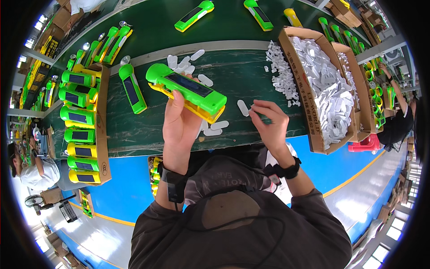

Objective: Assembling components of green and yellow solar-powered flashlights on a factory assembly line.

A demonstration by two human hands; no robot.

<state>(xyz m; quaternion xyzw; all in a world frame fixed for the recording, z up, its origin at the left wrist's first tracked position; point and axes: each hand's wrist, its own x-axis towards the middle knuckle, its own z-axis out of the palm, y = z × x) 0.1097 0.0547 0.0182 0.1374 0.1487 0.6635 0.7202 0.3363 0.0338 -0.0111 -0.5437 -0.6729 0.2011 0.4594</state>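
Observation:
My left hand is wrapped around a green and yellow flashlight with a dark solar panel on its upper side, held tilted above the green bench. To its right, my right hand is closed in a pinch, with a small white oval piece at its thumb and fingertips. More white oval pieces lie on the bench under and behind the flashlight. Left of my left hand, another green flashlight with a solar panel rests on the bench.
A cardboard box packed with green and yellow flashlights stands at the left. At the right, an open carton holds many white pieces, beside a heap of small white parts. More flashlights lie on a dark green surface beyond the bench's metal edge.

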